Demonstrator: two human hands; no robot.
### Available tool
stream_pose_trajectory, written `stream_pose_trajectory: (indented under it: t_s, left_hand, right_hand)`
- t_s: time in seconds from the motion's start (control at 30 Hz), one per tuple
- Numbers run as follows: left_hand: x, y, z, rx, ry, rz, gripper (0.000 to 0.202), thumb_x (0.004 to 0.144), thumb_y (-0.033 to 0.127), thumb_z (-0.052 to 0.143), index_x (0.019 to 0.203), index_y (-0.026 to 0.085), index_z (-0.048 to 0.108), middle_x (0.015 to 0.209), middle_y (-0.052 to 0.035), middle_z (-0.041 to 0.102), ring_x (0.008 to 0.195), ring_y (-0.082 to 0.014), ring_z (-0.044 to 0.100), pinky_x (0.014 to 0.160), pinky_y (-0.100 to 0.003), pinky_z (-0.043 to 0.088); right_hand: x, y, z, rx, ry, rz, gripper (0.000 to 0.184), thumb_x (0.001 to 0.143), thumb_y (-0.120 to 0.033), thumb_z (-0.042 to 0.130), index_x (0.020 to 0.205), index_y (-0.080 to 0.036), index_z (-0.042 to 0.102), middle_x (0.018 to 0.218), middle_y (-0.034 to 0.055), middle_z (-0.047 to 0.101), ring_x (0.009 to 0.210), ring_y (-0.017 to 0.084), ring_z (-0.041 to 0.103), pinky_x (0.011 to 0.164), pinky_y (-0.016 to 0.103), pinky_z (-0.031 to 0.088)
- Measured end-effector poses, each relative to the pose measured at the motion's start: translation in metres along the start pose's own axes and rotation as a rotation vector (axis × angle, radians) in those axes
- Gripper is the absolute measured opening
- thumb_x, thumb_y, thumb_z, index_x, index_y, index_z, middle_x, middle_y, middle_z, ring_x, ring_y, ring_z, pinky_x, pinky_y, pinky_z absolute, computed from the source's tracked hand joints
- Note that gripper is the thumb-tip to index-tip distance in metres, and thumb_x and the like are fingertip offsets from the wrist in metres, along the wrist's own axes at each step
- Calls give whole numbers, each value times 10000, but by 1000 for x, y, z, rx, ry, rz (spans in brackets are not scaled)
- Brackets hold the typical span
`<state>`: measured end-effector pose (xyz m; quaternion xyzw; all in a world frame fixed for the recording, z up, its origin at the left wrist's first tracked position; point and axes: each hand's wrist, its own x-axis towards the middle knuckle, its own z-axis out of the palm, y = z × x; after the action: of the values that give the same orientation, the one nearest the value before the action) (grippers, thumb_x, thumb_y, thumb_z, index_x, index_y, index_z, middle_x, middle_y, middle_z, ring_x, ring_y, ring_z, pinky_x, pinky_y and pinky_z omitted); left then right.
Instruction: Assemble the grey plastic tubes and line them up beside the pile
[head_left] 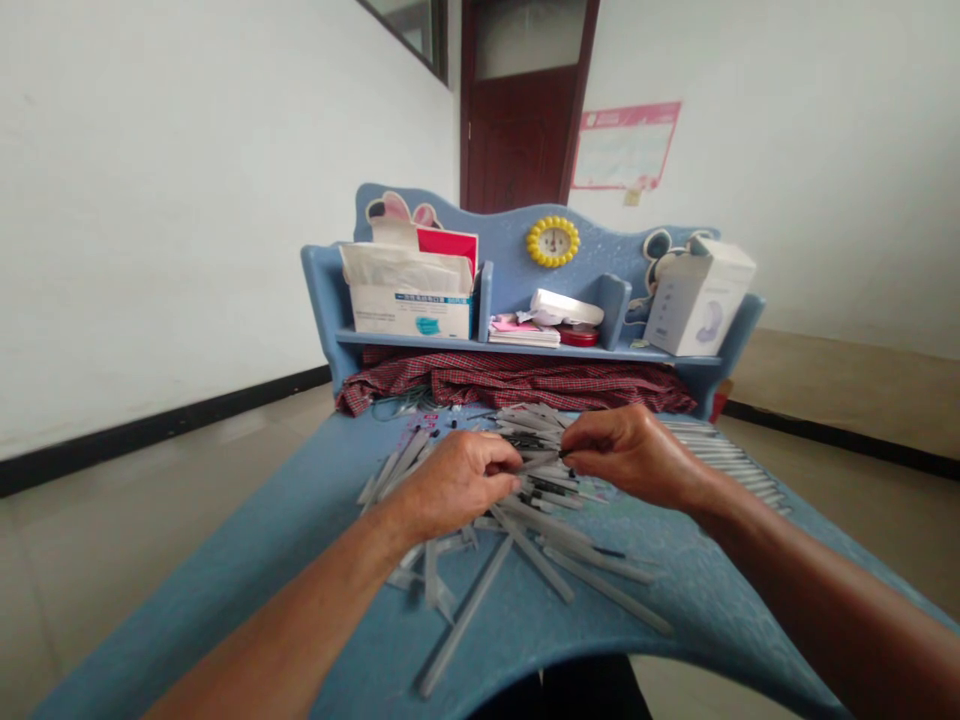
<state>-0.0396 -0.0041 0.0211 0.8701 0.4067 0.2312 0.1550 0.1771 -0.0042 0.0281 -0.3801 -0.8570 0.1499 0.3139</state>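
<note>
My left hand [465, 482] is closed on a translucent pen barrel [538, 463], which points to the right above a pile of loose pen parts. At the barrel's right end, my right hand [630, 452] pinches a small dark piece between thumb and fingertips; most of it is hidden, and I cannot tell whether it is joined to the barrel. Beneath and around both hands lie frosted plastic tubes [469, 612], with dark slim pen parts [553, 485] mixed among them. Several small black caps [454, 425] lie beyond my left hand.
Pens lie side by side in a row [731, 462] along the blue table's [345, 620] right side. A bunched checked cloth [517, 385] fills the space under the shelf. On the shelf stand a mask box [409, 305], papers [523, 333] and a white carton [697, 300].
</note>
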Motion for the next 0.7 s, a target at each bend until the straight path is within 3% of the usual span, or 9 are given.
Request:
stream_pose_trajectory:
  t_s: [0.27,0.5,0.7]
  left_hand:
    - [-1,-1,-1,-77,-35,30,149,720,175,562,787,173,695,765,-2,650,765,-149,576,701,-216,406]
    - [-2,-3,-3,-140,-137,105,169,755,172,531,792,157,695,728,4,621,736,-132,575,672,-200,385]
    - [-3,-2,-4,-158,-178,76,205,763,185,505,828,145,695,736,2,633,713,-138,569,646,-208,384]
  right_hand:
    - [0,-3,-1,-30,-43,-12,110,742,-177,546,729,-159,653,648,-16,601,574,90,523,521,189,361]
    - [-2,-9,-3,-15,-99,-27,109,745,-153,549,711,-158,653,603,-31,572,563,77,511,520,179,352]
    - [-3,-4,1,181,-124,87,99,758,-183,553,753,-145,645,596,-18,579,531,90,538,491,181,399]
